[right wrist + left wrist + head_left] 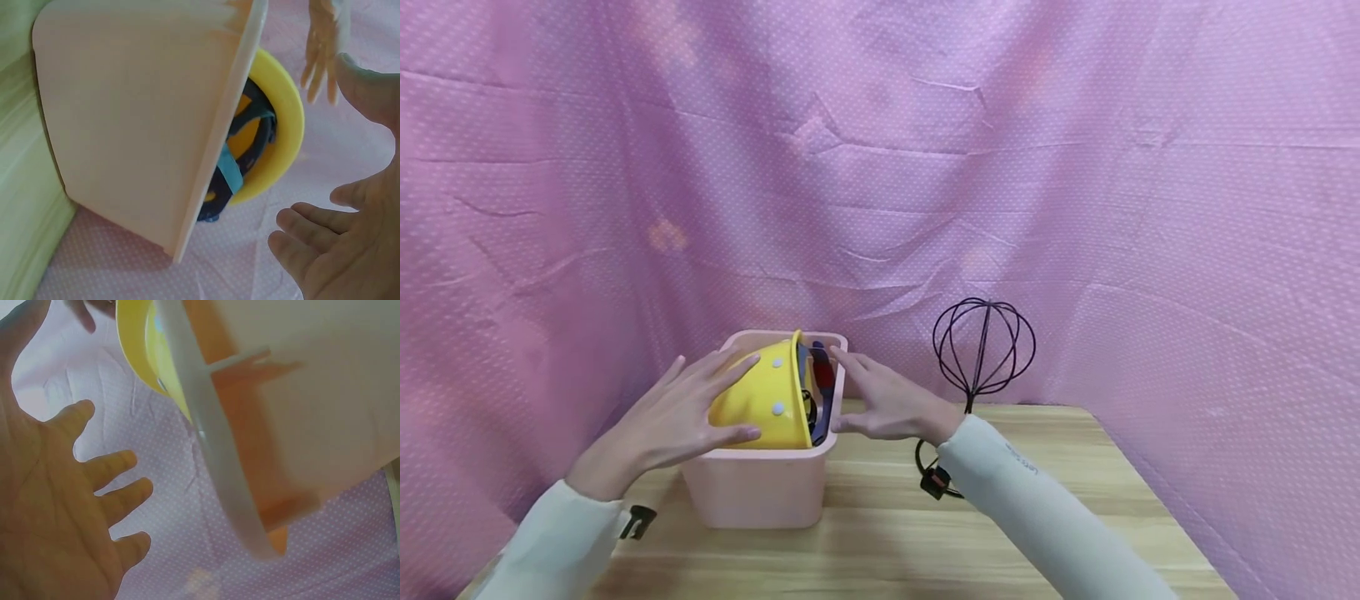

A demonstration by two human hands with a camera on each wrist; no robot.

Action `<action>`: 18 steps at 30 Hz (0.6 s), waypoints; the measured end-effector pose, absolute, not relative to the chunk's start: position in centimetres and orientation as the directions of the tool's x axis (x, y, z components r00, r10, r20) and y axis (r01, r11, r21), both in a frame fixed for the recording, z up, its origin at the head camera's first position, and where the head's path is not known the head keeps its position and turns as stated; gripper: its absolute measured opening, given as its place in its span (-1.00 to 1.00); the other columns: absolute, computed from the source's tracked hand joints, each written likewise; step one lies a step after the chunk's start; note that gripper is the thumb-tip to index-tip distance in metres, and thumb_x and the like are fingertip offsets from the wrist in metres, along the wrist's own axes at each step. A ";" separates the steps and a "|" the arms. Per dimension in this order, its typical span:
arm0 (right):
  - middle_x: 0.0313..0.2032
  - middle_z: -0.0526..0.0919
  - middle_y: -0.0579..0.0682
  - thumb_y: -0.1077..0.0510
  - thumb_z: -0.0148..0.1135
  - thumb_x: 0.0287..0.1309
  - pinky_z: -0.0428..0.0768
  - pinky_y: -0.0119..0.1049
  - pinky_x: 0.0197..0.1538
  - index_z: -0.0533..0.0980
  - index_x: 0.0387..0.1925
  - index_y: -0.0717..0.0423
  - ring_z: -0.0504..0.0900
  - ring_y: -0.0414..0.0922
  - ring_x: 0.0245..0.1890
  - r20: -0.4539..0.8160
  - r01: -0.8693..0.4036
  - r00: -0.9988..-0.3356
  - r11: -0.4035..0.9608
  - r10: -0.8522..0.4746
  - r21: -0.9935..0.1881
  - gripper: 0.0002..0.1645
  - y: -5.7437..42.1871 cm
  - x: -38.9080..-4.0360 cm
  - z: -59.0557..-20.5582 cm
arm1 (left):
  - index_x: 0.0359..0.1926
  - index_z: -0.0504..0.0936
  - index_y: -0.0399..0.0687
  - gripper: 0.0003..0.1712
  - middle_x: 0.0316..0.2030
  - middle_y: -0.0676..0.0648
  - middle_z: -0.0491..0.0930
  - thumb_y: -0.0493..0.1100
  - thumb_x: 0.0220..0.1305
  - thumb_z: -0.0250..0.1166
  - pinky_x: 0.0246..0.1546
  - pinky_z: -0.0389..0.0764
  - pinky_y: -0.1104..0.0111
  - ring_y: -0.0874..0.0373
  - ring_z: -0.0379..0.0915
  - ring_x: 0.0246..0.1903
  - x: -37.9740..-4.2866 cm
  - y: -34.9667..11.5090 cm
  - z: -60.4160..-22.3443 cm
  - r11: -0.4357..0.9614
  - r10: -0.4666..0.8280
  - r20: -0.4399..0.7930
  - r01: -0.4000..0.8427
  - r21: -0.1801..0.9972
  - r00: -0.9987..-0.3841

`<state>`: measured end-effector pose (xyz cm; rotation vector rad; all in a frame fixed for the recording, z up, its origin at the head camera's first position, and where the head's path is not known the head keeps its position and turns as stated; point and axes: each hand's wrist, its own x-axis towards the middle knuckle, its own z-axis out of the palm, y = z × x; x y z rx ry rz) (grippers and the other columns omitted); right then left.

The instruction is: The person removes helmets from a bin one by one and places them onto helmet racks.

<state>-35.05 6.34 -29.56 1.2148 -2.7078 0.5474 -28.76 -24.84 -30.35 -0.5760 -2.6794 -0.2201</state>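
A yellow hard hat (752, 400) sits tilted on its side in a pale pink bin (758, 492), its dome to the left and its brim rising above the rim. Its dark inner straps and a light blue band (230, 170) show in the right wrist view. My left hand (688, 417) hovers with spread fingers by the dome; in the left wrist view its palm is apart from hat and bin. On the other side my right hand (887, 398) hovers near the bin's right rim, fingers extended, holding nothing. A dark blue and red item (823, 375) lies inside the bin beside the hat.
Behind my right forearm a black wire frame shaped like a whisk (981, 350) stands on the wooden table (895, 533). A small black box (935, 482) sits at its foot. Pink dotted cloth (880, 208) hangs around the back and sides.
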 end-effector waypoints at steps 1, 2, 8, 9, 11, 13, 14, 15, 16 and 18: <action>0.55 0.19 0.16 -0.26 0.38 0.13 0.32 0.06 0.54 -0.16 0.64 -0.15 0.29 0.10 0.52 0.253 -0.740 -0.672 0.612 -0.697 -0.280 0.26 6.1 -35.1 -29.6 | 0.60 0.09 0.28 0.11 0.61 -0.13 0.07 0.56 0.15 0.22 0.46 -0.08 -0.44 -0.24 0.08 0.54 -28.8 -24.9 -30.4 0.902 0.362 0.403 0.424 0.074 -0.840; 0.55 0.19 0.16 -0.27 0.38 0.13 0.32 0.05 0.54 -0.16 0.64 -0.15 0.30 0.09 0.51 0.249 -0.737 -0.674 0.615 -0.695 -0.280 0.27 5.9 -35.1 -29.7 | 0.60 0.09 0.27 0.11 0.60 -0.14 0.08 0.56 0.15 0.22 0.45 -0.07 -0.44 -0.24 0.10 0.54 -28.8 -25.0 -30.5 0.901 0.362 0.404 0.426 0.080 -0.840; 0.57 0.17 0.07 -0.22 0.41 0.14 0.29 -0.02 0.57 -0.22 0.64 -0.11 0.27 0.00 0.53 0.232 -0.725 -0.682 0.599 -0.694 -0.339 0.30 4.4 -35.1 -30.1 | 0.60 0.08 0.27 0.12 0.56 -0.26 0.15 0.55 0.14 0.23 0.43 -0.02 -0.45 -0.27 0.17 0.50 -28.9 -25.7 -30.9 0.905 0.348 0.400 0.415 0.093 -0.848; 0.56 0.19 0.06 -0.20 0.41 0.14 0.29 -0.04 0.57 -0.22 0.64 -0.08 0.28 -0.02 0.53 0.229 -0.721 -0.685 0.598 -0.692 -0.351 0.31 4.2 -35.1 -30.2 | 0.60 0.07 0.27 0.12 0.55 -0.27 0.17 0.55 0.15 0.23 0.42 -0.01 -0.46 -0.28 0.19 0.48 -28.9 -25.8 -31.0 0.906 0.346 0.400 0.413 0.091 -0.849; 0.53 0.26 0.05 -0.18 0.42 0.14 0.30 -0.08 0.57 -0.18 0.63 -0.02 0.32 -0.04 0.51 0.226 -0.711 -0.694 0.602 -0.683 -0.365 0.29 3.8 -35.2 -30.4 | 0.61 0.06 0.27 0.12 0.53 -0.30 0.20 0.54 0.15 0.23 0.41 0.01 -0.47 -0.32 0.23 0.45 -28.9 -25.9 -31.1 0.907 0.344 0.399 0.411 0.094 -0.850; 0.50 0.32 0.04 -0.17 0.42 0.13 0.32 -0.12 0.56 -0.14 0.63 0.03 0.36 -0.07 0.48 0.220 -0.699 -0.706 0.610 -0.673 -0.374 0.27 3.6 -35.3 -30.6 | 0.61 0.06 0.27 0.12 0.51 -0.31 0.22 0.53 0.16 0.24 0.39 0.02 -0.47 -0.34 0.26 0.43 -28.9 -25.9 -31.3 0.905 0.344 0.396 0.412 0.101 -0.852; 0.48 0.35 0.04 -0.17 0.42 0.13 0.34 -0.13 0.55 -0.12 0.62 0.05 0.39 -0.08 0.46 0.219 -0.694 -0.710 0.613 -0.670 -0.378 0.27 3.5 -35.4 -30.7 | 0.61 0.06 0.27 0.12 0.51 -0.32 0.23 0.52 0.16 0.25 0.38 0.03 -0.48 -0.35 0.27 0.43 -28.9 -26.0 -31.3 0.905 0.343 0.395 0.413 0.105 -0.852; 0.46 0.39 0.04 -0.17 0.43 0.12 0.36 -0.14 0.54 -0.10 0.62 0.06 0.42 -0.09 0.44 0.218 -0.692 -0.712 0.611 -0.668 -0.384 0.26 3.4 -35.4 -30.8 | 0.61 0.05 0.27 0.12 0.50 -0.32 0.23 0.51 0.16 0.25 0.38 0.03 -0.49 -0.36 0.27 0.42 -29.0 -26.0 -31.4 0.904 0.342 0.394 0.413 0.109 -0.853; 0.44 0.41 0.04 -0.16 0.44 0.11 0.37 -0.15 0.53 -0.09 0.62 0.06 0.44 -0.11 0.42 0.217 -0.691 -0.712 0.608 -0.668 -0.391 0.26 3.3 -35.5 -30.9 | 0.60 0.07 0.25 0.11 0.50 -0.32 0.24 0.50 0.16 0.26 0.37 0.04 -0.49 -0.36 0.27 0.42 -29.0 -26.0 -31.5 0.902 0.343 0.397 0.416 0.114 -0.851; 0.42 0.45 0.04 -0.15 0.45 0.10 0.39 -0.16 0.52 -0.07 0.61 0.07 0.47 -0.13 0.39 0.212 -0.688 -0.711 0.600 -0.670 -0.408 0.25 3.1 -35.6 -31.0 | 0.60 0.10 0.23 0.11 0.49 -0.32 0.26 0.49 0.15 0.28 0.35 0.05 -0.51 -0.35 0.29 0.42 -29.2 -26.1 -31.8 0.898 0.346 0.406 0.424 0.119 -0.846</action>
